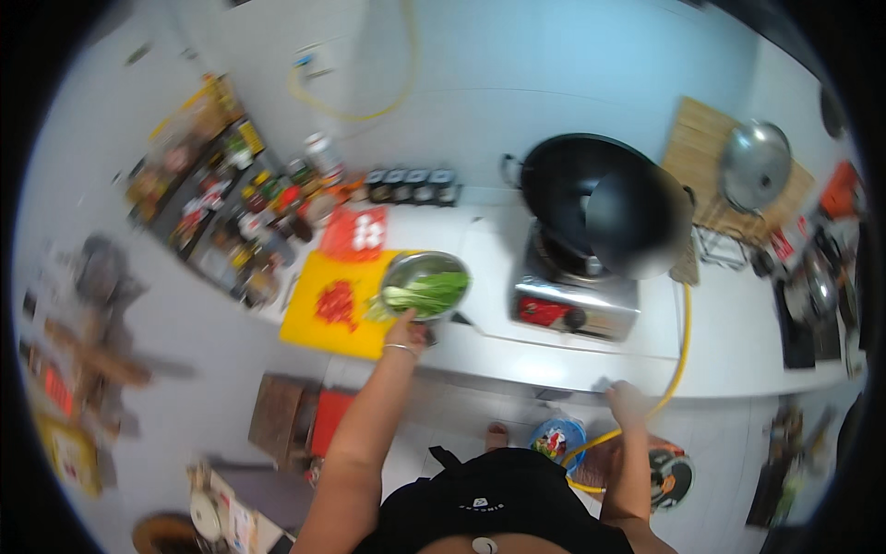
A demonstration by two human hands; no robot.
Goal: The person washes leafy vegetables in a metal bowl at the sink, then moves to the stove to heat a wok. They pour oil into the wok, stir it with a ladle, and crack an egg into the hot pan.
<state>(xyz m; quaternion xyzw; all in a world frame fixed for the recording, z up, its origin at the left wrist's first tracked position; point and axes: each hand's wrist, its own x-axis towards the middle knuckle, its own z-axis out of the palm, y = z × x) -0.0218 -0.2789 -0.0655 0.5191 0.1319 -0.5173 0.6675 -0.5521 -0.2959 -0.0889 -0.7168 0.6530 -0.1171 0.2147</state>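
My left hand [408, 334] is at the near side of a stainless steel bowl [446, 261], its thumb over the rim. Leafy greens with pale stalks [430, 294] lie in the bowl. Under the bowl's left part is a yellow cutting board [304, 322], which bears a pile of chopped red pepper [336, 305]. A dark thing below my left hand is mostly hidden. My right hand [626, 404] is blurred at the counter's front edge, below the gas stove [574, 305]; a small grey blur by its fingers cannot be made out.
A black wok [561, 173] sits on the stove, a blurred round grey patch covering its right part. Bottles and jars [263, 201] crowd the left corner. A red bag [339, 232] lies behind the board. A yellow hose [682, 346] runs down past a blue bin [578, 436].
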